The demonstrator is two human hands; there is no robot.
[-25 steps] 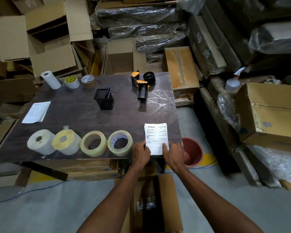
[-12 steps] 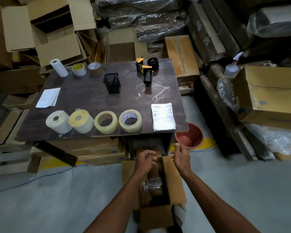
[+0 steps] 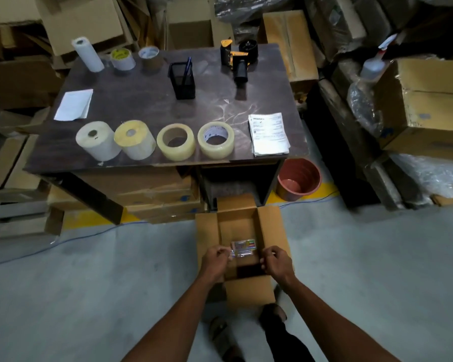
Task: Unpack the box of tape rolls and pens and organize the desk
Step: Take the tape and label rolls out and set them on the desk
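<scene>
Beyond my desk: one red-brown bucket (image 3: 298,178) on the floor, one spray bottle (image 3: 374,64) at right, stacked cardboard cartons (image 3: 426,105) around.

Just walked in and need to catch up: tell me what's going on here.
A person is unpacking an open cardboard box on the floor in front of a desk. The left hand and right hand each pinch an end of a clear pack of pens over the box. On the desk, four rolls of tape stand in a row along the near edge beside a printed sheet; a pen holder and tape dispenser sit farther back.
</scene>
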